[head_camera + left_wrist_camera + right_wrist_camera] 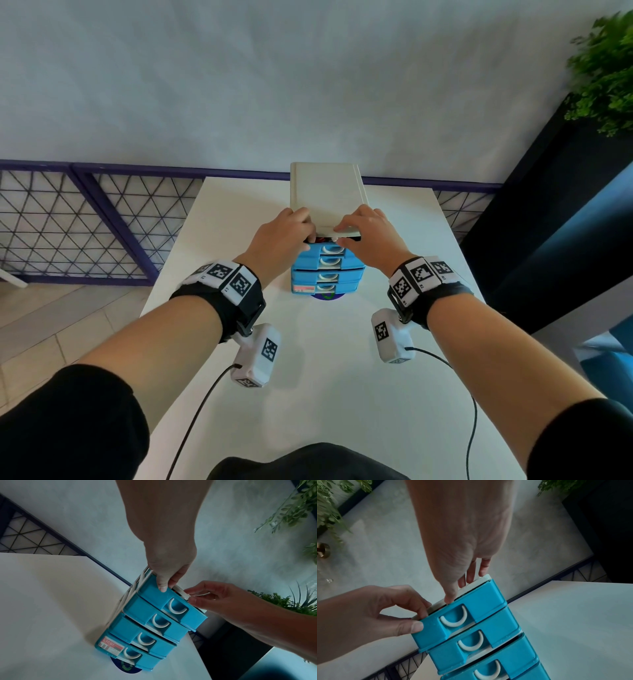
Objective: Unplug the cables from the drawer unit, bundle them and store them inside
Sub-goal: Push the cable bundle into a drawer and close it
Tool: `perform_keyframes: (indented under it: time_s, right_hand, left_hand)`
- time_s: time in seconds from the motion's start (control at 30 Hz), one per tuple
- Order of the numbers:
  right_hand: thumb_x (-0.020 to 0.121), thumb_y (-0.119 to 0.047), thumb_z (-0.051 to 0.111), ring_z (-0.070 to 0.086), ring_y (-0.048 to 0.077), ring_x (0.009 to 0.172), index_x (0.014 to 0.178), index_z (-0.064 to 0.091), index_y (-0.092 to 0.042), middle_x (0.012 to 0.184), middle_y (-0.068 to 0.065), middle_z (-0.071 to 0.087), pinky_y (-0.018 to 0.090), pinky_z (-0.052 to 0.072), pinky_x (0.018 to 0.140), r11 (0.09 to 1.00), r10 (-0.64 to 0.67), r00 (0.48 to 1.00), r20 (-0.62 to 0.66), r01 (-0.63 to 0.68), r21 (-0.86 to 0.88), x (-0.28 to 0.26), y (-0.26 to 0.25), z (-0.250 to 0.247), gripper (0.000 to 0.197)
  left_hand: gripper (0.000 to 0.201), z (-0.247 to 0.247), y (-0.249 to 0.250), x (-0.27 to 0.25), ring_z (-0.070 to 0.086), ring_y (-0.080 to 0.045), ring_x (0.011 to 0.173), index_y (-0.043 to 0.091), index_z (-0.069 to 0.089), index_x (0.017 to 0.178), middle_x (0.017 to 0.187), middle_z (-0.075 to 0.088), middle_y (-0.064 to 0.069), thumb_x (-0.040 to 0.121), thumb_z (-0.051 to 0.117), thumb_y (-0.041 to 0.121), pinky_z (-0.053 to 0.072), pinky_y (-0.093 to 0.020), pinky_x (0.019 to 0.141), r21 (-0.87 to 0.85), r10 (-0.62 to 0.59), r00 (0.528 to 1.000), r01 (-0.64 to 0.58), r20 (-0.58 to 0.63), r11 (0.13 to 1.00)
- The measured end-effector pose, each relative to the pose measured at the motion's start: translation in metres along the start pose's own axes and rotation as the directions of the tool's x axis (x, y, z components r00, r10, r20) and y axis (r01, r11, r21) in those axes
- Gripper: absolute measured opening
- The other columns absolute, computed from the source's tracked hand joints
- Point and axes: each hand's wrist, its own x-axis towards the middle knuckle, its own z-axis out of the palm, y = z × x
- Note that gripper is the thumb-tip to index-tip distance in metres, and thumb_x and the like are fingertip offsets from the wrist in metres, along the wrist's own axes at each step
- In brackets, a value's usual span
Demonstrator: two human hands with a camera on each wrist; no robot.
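The drawer unit [327, 192] has a cream frame and several blue drawers with white handles; it stands at the far middle of the white table [308, 394]. Its top drawer [150, 595] [481, 597] is pulled out a little. My left hand [310, 234] [169, 585] [419, 620] pinches that drawer's left corner, thumb on the front face. My right hand [342, 234] [190, 596] [460, 588] lays its fingers on the unit's top, and its thumb sits under the front lip at the drawer's rim. A bit of red cable [320, 240] shows in the gap; the rest is hidden.
A dark round disc [323, 297] pokes out from under the unit's front. The table edges lie close on both sides. A wire-mesh railing [85, 222] runs behind on the left, a dark cabinet with a plant [606, 68] stands at right. Wrist-camera leads trail over the near table.
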Motion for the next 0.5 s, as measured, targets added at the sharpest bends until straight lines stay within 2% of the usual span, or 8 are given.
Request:
perform_keyframes:
  time_s: [0.23, 0.37, 0.5]
  right_hand:
    - [0.084, -0.035, 0.069, 0.043, 0.020, 0.110, 0.110, 0.066, -0.027, 0.109, -0.002, 0.049, 0.033, 0.040, 0.095, 0.999, 0.036, 0.999, 0.022, -0.037, 0.027, 0.0004, -0.0013, -0.0027, 0.027]
    - [0.082, -0.039, 0.070, 0.042, 0.019, 0.111, 0.109, 0.066, -0.028, 0.106, -0.006, 0.044, 0.033, 0.039, 0.095, 0.998, 0.053, 0.998, 0.029, -0.055, 0.041, 0.0018, -0.0010, -0.0028, 0.029]
    - [0.081, -0.041, 0.071, 0.043, 0.020, 0.109, 0.105, 0.065, -0.029, 0.103, -0.007, 0.043, 0.039, 0.042, 0.096, 0.997, 0.064, 0.998, 0.011, -0.065, 0.035, 0.0043, -0.0033, 0.0007, 0.028]
  left_hand:
    - [0.007, -0.0055, 0.0001, 0.0057, 0.045, -0.019, 0.100, 0.015, 0.067, 0.089, 0.108, 0.052, 0.002, 0.082, 0.069, 0.013, 0.047, -0.036, 0.072, -0.101, -0.058, 0.995, 0.066, 0.084, 0.993]
    - [0.008, -0.0070, 0.0002, 0.0067, 0.044, -0.019, 0.102, 0.015, 0.069, 0.089, 0.109, 0.052, 0.002, 0.081, 0.071, 0.013, 0.043, -0.034, 0.072, -0.130, -0.061, 0.993, 0.074, 0.106, 0.989]
    - [0.008, -0.0092, 0.0009, 0.0075, 0.044, -0.019, 0.102, 0.014, 0.070, 0.089, 0.109, 0.053, 0.001, 0.081, 0.070, 0.014, 0.041, -0.032, 0.071, -0.144, -0.073, 0.990, 0.090, 0.118, 0.985]
